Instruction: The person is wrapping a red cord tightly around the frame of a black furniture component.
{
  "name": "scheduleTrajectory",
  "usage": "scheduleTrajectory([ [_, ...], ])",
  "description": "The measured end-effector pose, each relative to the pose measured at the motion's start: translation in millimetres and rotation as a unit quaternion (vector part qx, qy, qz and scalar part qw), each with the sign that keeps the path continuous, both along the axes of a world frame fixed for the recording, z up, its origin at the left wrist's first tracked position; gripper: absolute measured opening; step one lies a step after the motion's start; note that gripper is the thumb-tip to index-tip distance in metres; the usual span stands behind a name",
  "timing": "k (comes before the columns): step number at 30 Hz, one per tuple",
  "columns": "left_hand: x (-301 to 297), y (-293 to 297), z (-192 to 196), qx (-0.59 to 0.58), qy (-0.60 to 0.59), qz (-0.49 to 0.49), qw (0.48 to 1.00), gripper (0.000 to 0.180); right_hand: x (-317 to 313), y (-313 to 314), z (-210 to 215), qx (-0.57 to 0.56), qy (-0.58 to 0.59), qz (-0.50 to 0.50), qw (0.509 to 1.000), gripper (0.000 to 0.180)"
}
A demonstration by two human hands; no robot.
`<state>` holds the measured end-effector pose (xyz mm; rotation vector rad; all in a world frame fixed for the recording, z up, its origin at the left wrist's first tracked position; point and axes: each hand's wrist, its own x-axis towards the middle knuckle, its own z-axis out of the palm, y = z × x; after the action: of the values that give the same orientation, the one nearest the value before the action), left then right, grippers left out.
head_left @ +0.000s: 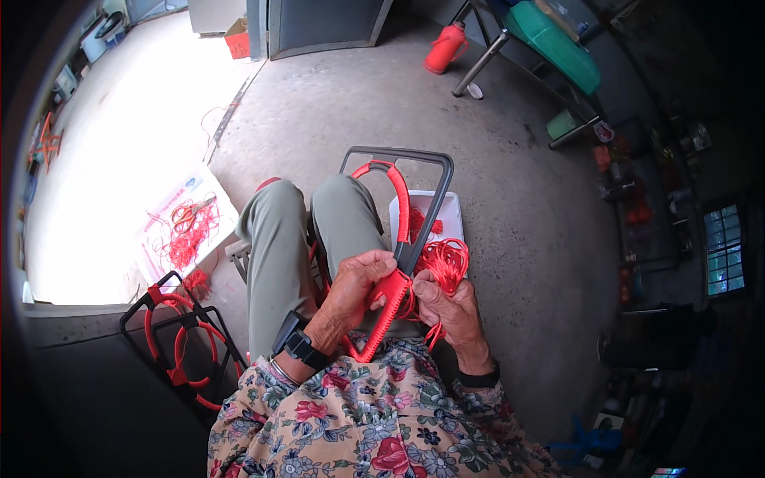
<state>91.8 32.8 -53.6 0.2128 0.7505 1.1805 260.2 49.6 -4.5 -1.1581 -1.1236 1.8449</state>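
A black frame (437,209) with rounded corners lies across my lap, its far end beyond my knees. Red cord is wound tightly round its inner curved bar (402,203) and along the near part (380,328), where the turns form a ridged edge. My left hand (351,287) is closed on the near red-wrapped part, thumb on top. Just right of it, my right hand (454,315) pinches a loose bundle of red cord (446,261), whose loops spill above the fingers and strands hang below. The fingertips of both hands are close together at the frame.
A white box (455,209) with red cord stands beyond my right hand. At left, a pale board (151,231) carries tangled red cord and scissors (191,210). Another red-wrapped black frame (163,350) leans nearby. Farther off are a red thermos (446,49) and a metal-legged table (483,62).
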Motion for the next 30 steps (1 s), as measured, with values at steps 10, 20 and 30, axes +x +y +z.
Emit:
scheduleTrajectory([
  [10,0.5,0.6,-0.6,0.010,-0.003,-0.007,1.000,0.016,7.9,-5.8,6.2,0.023,-0.058,0.049,0.997,0.015],
  [20,-1.5,-0.3,0.4,0.008,-0.012,-0.004,1.000,0.016,11.8,-3.2,-2.3,-0.053,0.061,0.014,0.997,0.011],
  [30,-0.2,-0.4,-6.0,0.037,-0.022,-0.015,0.999,0.017,1.7,6.8,17.8,-0.109,0.135,0.014,0.985,0.010],
])
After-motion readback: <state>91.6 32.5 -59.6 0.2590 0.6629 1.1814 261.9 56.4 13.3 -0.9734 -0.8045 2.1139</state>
